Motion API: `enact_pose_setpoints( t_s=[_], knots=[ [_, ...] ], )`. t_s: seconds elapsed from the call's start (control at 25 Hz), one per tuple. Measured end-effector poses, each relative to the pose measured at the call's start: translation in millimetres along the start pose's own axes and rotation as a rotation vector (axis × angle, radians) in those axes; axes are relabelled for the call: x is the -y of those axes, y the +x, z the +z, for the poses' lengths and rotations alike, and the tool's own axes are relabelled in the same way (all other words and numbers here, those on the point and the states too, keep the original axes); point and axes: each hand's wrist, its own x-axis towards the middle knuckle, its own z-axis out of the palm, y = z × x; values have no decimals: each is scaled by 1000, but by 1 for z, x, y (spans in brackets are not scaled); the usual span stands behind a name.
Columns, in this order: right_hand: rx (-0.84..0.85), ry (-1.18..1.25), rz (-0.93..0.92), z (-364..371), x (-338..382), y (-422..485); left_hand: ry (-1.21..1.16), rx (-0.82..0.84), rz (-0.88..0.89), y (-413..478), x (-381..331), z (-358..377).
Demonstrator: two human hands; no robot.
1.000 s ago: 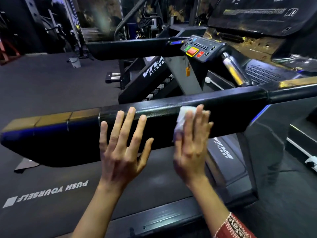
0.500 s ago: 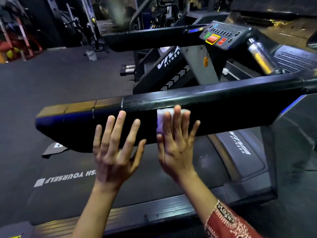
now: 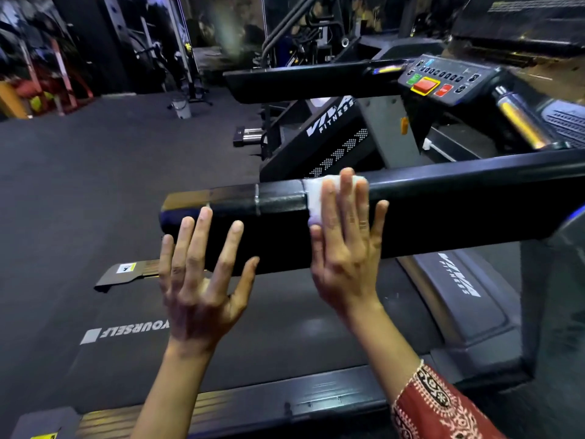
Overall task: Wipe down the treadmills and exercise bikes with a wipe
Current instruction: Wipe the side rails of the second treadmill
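Note:
A black treadmill handrail (image 3: 443, 204) runs across the middle of the view, its free end at the left. My right hand (image 3: 345, 242) lies flat against the rail's near side with straight fingers, pressing a white wipe (image 3: 313, 198) onto it; the wipe shows above and left of the fingers and folds over the rail's top edge. My left hand (image 3: 202, 277) is spread open near the rail's end, fingers straight, fingertips up against the rail's side; whether they touch it I cannot tell. It holds nothing.
The treadmill belt (image 3: 285, 318) lies below the rail. A control console (image 3: 440, 80) with red and green buttons and a second handrail (image 3: 304, 80) sit behind. A small bucket (image 3: 182, 107) stands on the dark floor at the back, near other gym machines.
My right hand has slid the wipe left along the rail toward its free end and up onto the top edge. The left hand stays spread beside it. The view has shifted left.

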Motion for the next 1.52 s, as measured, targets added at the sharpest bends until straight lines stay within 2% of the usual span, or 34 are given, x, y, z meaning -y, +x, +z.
enact_pose_setpoints(
  t_s=[0.16,0.24,0.36,0.48,0.52,0.64,0.72,0.8,0.88,0.96,1.08,1.16,1.28,1.36,1.44,1.52],
  knots=[
    [-84,20,181,-8,17,8,4,-12,13,0,21,-5],
    [-21,-23,205,-4,37,37,-6,-25,18,0,31,-8],
    [167,-24,5,0,79,66,-43,-44,-24,0,44,-10],
    [273,55,-238,-13,77,45,-84,-47,-30,2,50,-11],
    [269,48,-222,-20,66,43,-105,-46,-28,2,51,-11],
    [237,-46,19,-20,60,66,-154,-49,-24,4,55,-10],
    [277,-149,-42,-3,92,82,-175,-56,-24,2,58,-10],
    [333,-47,-148,9,123,76,-213,-57,-24,1,61,-11],
    [397,93,-225,1,120,60,-251,-59,-29,0,63,-9],
    [354,135,-271,-14,101,44,-269,-63,-22,-2,64,-7],
    [224,95,-36,-13,87,49,-288,-60,1,2,67,-7],
    [176,-18,20,-3,100,54,-296,-52,14,4,65,-8],
    [149,-14,-198,3,93,17,-295,-46,59,7,57,-6],
    [117,-46,-256,0,60,-22,-280,-44,87,8,49,-5],
    [60,-99,-129,-2,28,-40,-249,-43,111,9,38,-3],
    [-9,-64,99,2,21,-28,-226,-39,125,11,26,0]
  ],
)
